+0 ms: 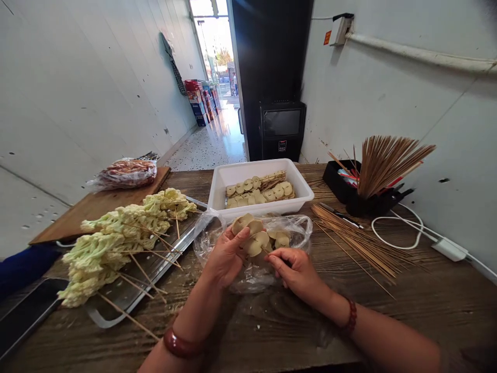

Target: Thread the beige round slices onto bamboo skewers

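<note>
Currently: sliced pieces held on a skewer over the bag

Pale round slices [254, 235] are gripped by the left hand [227, 256], fingers closed around them, above a clear plastic bag [295, 228] on the tabletop [407, 311]. A thin skewer [265, 250] is pinched by the right hand [297, 272], fingers curled shut; its tip meets the slices. Finished skewers are lying in the white tray [298, 199] just behind. Cauliflower skewers [124, 233] are stacked on a metal tray [116, 298] to the left.

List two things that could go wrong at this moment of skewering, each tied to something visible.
1. The right hand pushes a thin skewer toward the slices pinched by the left hand; the point might slip and prick a finger.
2. The loose sticks lie close by the right forearm and could be swept off the table.
</note>
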A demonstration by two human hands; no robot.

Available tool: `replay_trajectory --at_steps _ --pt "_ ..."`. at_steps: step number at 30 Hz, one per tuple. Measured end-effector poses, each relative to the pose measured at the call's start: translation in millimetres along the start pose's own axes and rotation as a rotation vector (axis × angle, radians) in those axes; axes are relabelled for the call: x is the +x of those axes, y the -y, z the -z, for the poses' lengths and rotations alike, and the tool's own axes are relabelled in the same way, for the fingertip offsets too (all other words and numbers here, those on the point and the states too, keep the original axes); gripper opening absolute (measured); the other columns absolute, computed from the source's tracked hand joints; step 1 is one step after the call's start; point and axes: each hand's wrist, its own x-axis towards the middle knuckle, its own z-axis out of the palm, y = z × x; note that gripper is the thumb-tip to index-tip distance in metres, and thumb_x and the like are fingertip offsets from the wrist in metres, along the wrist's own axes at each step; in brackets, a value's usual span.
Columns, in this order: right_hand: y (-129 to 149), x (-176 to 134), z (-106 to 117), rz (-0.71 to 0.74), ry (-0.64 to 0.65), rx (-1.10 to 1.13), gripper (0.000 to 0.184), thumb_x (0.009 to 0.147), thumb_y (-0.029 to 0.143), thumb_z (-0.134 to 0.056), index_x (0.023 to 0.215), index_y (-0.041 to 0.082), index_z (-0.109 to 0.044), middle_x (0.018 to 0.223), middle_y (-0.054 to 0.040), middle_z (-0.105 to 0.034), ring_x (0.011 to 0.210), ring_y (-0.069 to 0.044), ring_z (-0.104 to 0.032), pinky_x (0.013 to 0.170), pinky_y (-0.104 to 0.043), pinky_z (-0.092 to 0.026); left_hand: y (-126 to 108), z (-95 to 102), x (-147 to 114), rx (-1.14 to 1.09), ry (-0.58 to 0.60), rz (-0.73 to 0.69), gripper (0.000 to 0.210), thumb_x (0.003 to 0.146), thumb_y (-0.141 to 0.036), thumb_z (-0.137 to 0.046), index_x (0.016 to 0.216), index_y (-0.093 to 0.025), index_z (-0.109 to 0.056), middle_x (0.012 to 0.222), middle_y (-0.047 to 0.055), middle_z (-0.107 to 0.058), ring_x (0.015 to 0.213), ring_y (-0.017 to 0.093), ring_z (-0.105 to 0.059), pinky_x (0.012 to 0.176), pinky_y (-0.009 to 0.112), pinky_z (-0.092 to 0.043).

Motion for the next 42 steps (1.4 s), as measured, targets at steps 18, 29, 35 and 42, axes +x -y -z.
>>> replay_trajectory --at_steps 18,29,35,42 --pt "-0.5 -1.3 0.5 0.063 -0.028 -0.067 0.029 0.091 0.030 -0.054 0.071 0.016 -0.068 0.051 0.0019 -0.057 0.039 -0.008 -0.045 0.041 -0.019 -0.035 2.2 -0.5 0.8 0.003 -0.050 -0.017 0.029 0.069 -0.027 -0.082 0.092 -0.012 -0.072 0.086 0.009 -0.076 0.072 0.019 -0.070 0.065 0.027 -0.057" --pt "-3.6 -1.8 -1.5 0.028 0.009 -0.045 0.029 0.091 0.031 -0.054 0.073 0.014 -0.069 0.052 0.0018 -0.056 0.037 -0.007 -0.044 0.040 -0.019 -0.033 0.6 -1.8 3.3 -0.026 -0.069 -0.004 0.028 0.069 -0.028 -0.082 0.089 -0.009 -0.075 0.080 0.008 -0.076 0.071 0.018 -0.071 0.065 0.023 -0.057" --pt "-3.9 -1.6 -2.2 0.042 -0.016 -0.066 0.029 0.091 0.029 -0.054 0.069 0.015 -0.067 0.051 0.0018 -0.057 0.038 -0.008 -0.044 0.040 -0.019 -0.034 5.4 -4.4 3.2 -0.018 -0.068 -0.022 0.028 0.065 -0.031 -0.085 0.083 -0.012 -0.074 0.075 0.006 -0.075 0.068 0.018 -0.070 0.061 0.024 -0.056" --pt "0.0 -0.3 -1.9 0.023 -0.006 -0.067 0.030 0.091 0.031 -0.053 0.068 0.016 -0.066 0.052 0.0010 -0.057 0.039 -0.008 -0.046 0.038 -0.018 -0.034 8.4 -5.5 2.8 -0.003 -0.033 -0.012 0.035 0.065 -0.033 -0.085 0.088 -0.010 -0.074 0.076 0.008 -0.075 0.074 0.022 -0.071 0.064 0.027 -0.057"
